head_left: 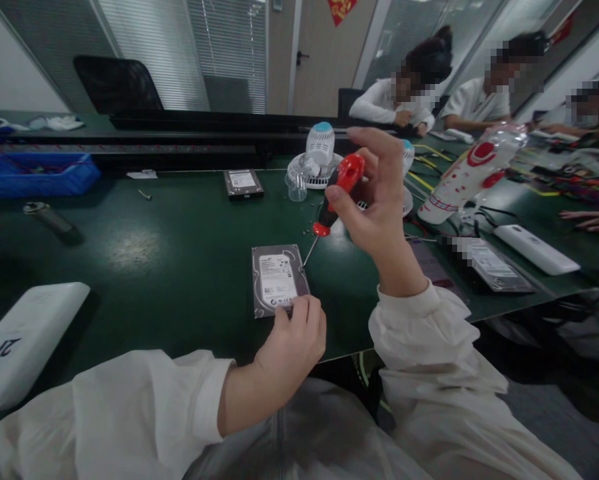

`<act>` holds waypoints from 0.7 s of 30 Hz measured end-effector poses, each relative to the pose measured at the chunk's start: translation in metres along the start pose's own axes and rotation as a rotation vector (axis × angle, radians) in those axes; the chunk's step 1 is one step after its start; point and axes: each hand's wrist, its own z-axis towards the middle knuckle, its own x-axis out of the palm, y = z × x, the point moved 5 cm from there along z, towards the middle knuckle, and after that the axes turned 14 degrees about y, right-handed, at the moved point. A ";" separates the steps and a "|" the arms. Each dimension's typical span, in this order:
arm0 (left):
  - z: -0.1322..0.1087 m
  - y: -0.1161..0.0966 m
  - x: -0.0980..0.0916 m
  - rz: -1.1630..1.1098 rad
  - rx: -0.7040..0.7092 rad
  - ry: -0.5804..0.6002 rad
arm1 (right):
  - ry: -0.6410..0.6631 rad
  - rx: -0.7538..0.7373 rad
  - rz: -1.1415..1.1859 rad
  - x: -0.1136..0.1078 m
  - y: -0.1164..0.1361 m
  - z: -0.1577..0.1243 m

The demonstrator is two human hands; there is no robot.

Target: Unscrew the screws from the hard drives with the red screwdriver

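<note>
A hard drive (277,279) with a white label lies flat on the green table in front of me. My left hand (292,340) grips its near right corner, thumb on the top and fingers curled over the side. Above and to the right, my right hand (374,193) is closed around the red and black handle of a screwdriver (324,212). The screwdriver slants down, its thin shaft reaching the drive's right edge. Whether the tip sits in a screw is too small to tell.
Behind the drive are a second hard drive (243,183), a clear plastic cup (297,187) and a small white fan (320,145). A blue bin (37,173) and a white power bank (32,337) lie left. Another drive (487,261) lies right. Several people sit beyond.
</note>
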 end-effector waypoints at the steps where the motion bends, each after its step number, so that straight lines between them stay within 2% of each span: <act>1: 0.000 0.000 0.000 -0.001 0.002 -0.003 | -0.001 -0.005 -0.018 0.000 0.000 0.000; 9: 0.000 0.000 0.001 -0.003 0.003 0.004 | 0.130 0.042 0.047 0.001 0.002 -0.003; 12: 0.000 -0.001 0.001 0.004 0.006 -0.002 | 0.104 0.046 0.014 -0.001 0.002 -0.002; 17: 0.000 0.000 0.000 0.002 -0.001 -0.020 | 0.003 -0.044 -0.095 -0.005 0.004 0.002; 21: 0.000 0.000 0.000 0.007 0.001 -0.014 | 0.055 -0.064 -0.055 -0.004 0.004 0.002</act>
